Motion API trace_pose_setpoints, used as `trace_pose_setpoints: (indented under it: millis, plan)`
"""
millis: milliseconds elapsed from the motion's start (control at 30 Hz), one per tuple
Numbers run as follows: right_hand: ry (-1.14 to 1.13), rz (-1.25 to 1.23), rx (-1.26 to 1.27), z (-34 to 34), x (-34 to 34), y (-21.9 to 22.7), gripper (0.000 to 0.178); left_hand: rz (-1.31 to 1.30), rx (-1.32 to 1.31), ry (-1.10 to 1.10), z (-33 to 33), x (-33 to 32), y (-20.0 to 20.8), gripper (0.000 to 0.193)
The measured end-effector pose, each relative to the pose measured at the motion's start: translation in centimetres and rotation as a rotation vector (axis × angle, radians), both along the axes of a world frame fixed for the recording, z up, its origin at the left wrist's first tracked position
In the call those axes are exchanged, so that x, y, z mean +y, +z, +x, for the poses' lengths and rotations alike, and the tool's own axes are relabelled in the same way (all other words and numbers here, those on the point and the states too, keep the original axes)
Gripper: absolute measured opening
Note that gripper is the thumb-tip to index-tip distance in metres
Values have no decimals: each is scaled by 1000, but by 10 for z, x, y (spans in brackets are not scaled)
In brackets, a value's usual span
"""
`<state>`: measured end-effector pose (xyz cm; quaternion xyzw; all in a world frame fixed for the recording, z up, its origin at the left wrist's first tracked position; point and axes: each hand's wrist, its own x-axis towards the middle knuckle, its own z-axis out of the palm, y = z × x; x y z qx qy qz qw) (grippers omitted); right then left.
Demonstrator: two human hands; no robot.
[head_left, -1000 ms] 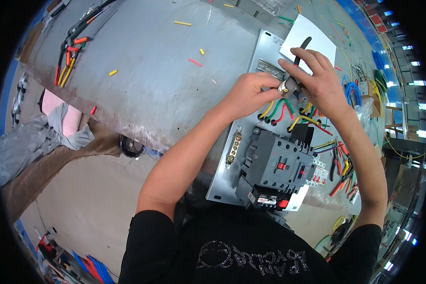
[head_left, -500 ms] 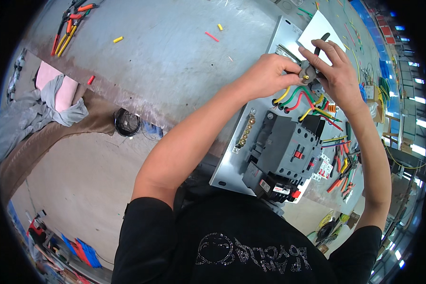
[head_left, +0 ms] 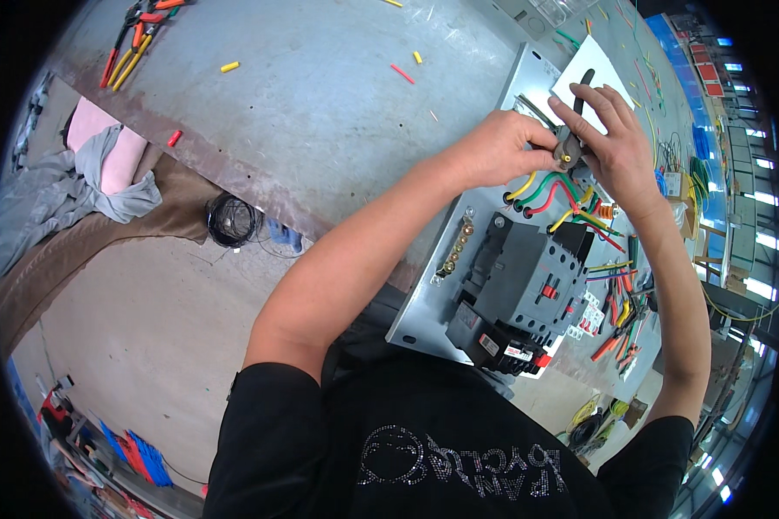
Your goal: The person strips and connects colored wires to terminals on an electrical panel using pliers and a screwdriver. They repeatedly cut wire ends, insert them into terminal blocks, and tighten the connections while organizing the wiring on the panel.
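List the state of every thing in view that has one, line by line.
Black-handled tool: held; open or shut unclear
Left hand: fingers closed at the tool's head
Right hand: gripping the tool's handle
Grey switching unit: mounted on the metal plate
Coloured wires: bent, some ends loose
White paper: partly covered
Black cable: coiled
Yellow and red scraps: lying loose

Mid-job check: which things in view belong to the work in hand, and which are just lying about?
In the work:
dark-handled tool, in the right hand, left hand at its head
coloured wires
grey switchgear block on the metal plate

Apparently lying about:
colour-handled tools, upper left
short yellow piece
black cable coil
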<state>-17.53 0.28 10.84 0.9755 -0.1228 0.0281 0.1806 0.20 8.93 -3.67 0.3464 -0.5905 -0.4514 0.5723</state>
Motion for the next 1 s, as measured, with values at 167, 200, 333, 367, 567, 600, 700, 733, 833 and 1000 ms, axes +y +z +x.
trace_pose_setpoints:
  millis: [167,200,333,367,567,600,700,733,833,1000]
  plan:
    - [-124,148,7,-6,2,-8,66,42,-9,-20,2,1,5,23]
    - [-145,202,0,-10,-1,-11,64,47,-21,-24,2,1,4,23]
    - [-107,197,-10,-9,-3,-10,57,-10,-40,18,0,-1,3,24]
    - [-99,191,-15,-6,-2,-9,59,-1,-52,14,1,-1,2,24]
    - [-111,141,-20,-4,3,-6,69,-19,-87,26,1,-2,1,24]
    - [-108,140,-27,-4,4,-6,70,-20,-87,22,2,-2,2,24]
    - [-121,155,-37,-5,6,-6,74,-11,-97,13,3,-1,4,24]
    - [-129,163,-38,-5,7,-7,75,-5,-103,10,4,-1,4,24]
    - [-117,163,-55,-3,9,-9,76,-9,-101,12,3,-1,3,25]
    - [-129,176,-61,-5,5,-14,78,26,-102,16,2,-2,3,26]
